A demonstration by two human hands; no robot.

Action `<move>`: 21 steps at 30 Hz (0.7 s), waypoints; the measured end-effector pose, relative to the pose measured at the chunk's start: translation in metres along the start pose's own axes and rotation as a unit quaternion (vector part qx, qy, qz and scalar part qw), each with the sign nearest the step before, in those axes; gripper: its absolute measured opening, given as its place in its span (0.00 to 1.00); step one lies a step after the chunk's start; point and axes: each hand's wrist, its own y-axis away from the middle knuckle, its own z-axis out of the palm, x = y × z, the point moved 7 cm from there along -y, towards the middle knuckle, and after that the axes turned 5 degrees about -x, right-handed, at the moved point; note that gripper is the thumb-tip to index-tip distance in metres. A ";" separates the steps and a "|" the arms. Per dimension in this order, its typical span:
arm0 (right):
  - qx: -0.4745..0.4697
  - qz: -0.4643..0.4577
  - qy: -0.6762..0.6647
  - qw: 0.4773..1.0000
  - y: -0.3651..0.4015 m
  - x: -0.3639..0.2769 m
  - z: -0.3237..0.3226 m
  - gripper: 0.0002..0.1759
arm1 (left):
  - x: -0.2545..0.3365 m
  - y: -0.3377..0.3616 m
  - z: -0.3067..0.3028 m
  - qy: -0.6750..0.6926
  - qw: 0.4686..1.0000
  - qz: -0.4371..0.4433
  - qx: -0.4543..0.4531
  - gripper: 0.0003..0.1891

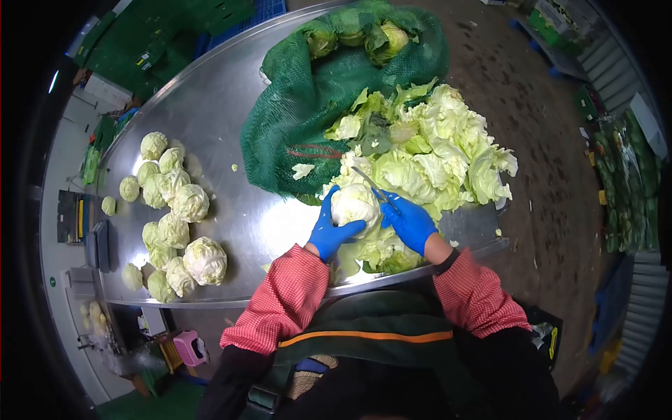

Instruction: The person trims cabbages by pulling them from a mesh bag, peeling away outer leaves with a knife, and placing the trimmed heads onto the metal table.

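A pale, trimmed cabbage [355,204] rests in my left hand [331,227], whose blue-gloved fingers and thumb curl round its left and lower sides. My right hand [409,222], also in a blue glove, is closed on the handle of a knife [367,180]. The blade points up and to the left, just above the cabbage's upper right side. Loose green outer leaves [448,150] lie heaped beyond and to the right of both hands, with more leaves below the cabbage near the table's front edge.
A green mesh sack [287,133] with several cabbages [389,43] in its mouth lies at the back of the metal table [231,91]. On the left stand several trimmed cabbages [190,203]. Green crates [175,42] are behind, and a pink container [190,348] is at lower left.
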 end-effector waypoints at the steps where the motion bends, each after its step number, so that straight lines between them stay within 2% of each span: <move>1: 0.016 0.008 0.054 0.998 0.007 -0.010 -0.010 0.21 | 0.003 -0.003 -0.001 -0.079 0.995 0.058 0.018 0.55; 4: 0.063 -0.010 0.249 0.966 0.025 -0.030 -0.026 0.19 | 0.017 -0.010 0.009 -0.283 0.951 0.095 0.081 0.58; 5: 0.092 -0.047 0.290 0.951 0.031 -0.034 -0.026 0.15 | 0.022 -0.012 0.018 -0.325 0.941 0.061 0.077 0.57; 8: 0.058 0.009 0.366 0.929 0.043 -0.044 -0.033 0.11 | 0.041 -0.014 0.039 -0.402 0.901 0.110 0.121 0.55; 9: 0.058 0.012 0.374 0.926 0.044 -0.041 -0.035 0.10 | 0.043 -0.015 0.043 -0.408 0.895 0.134 0.124 0.56; 15: 0.041 0.043 0.390 0.919 0.034 -0.015 -0.047 0.08 | 0.041 -0.025 0.054 -0.439 0.886 0.118 0.092 0.58; 18: 0.060 0.043 0.389 0.918 0.017 -0.002 -0.054 0.09 | 0.039 -0.029 0.055 -0.413 0.903 0.089 0.083 0.59; 20: 0.078 0.058 0.401 0.911 0.003 0.011 -0.062 0.10 | 0.034 -0.021 0.061 -0.447 0.883 0.124 0.073 0.59; 21: 0.051 0.078 0.373 0.923 0.003 0.007 -0.068 0.13 | 0.032 -0.016 0.064 -0.456 0.875 0.144 0.074 0.59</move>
